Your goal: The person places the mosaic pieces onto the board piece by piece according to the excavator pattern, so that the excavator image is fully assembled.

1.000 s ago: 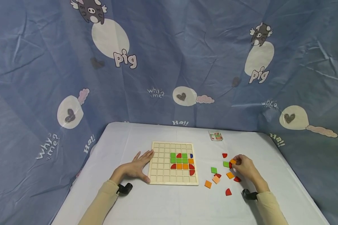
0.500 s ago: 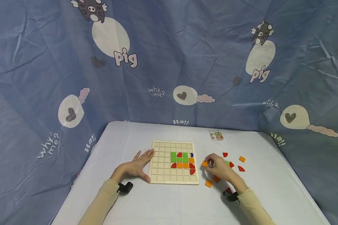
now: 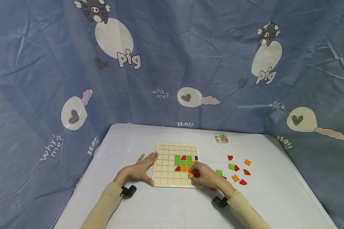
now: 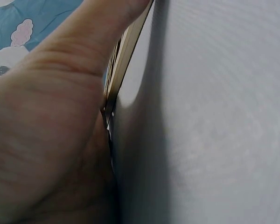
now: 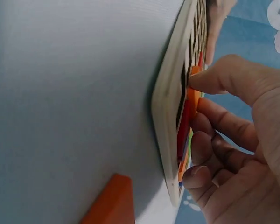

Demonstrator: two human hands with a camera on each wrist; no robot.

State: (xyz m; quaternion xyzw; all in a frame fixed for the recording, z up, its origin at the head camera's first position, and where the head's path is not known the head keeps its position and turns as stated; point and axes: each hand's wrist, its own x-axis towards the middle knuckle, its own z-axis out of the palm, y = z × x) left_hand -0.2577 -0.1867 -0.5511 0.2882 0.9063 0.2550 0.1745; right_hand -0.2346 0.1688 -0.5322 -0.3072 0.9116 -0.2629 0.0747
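In the head view, my left hand (image 3: 139,170) lies with spread fingers along the left edge of a wooden grid board (image 3: 164,152). My right hand (image 3: 207,176) is over the board's lower right, thumb and finger pinching an orange square tile (image 3: 190,175). The right wrist view shows that orange tile (image 5: 193,95) between thumb and fingertip, close at the board's surface, beside a red piece (image 5: 183,133). Green tiles (image 3: 183,163), orange tiles, red quarter-circles (image 3: 177,169) and a small blue piece (image 3: 196,158) sit in the grid. My right fingers partly hide the red pieces there.
Right of the board lie loose pieces: red quarter-circles (image 3: 243,182), orange squares (image 3: 247,162) and green squares (image 3: 231,167). Some are partly behind my right hand. A small picture card (image 3: 221,138) lies at the back of the white table (image 3: 160,206). A blue printed curtain (image 3: 166,73) hangs behind.
My right hand has travelled left from the loose pieces to the board, carrying the orange square tile to the grid's lower right. My left hand has stayed at the board's edge.
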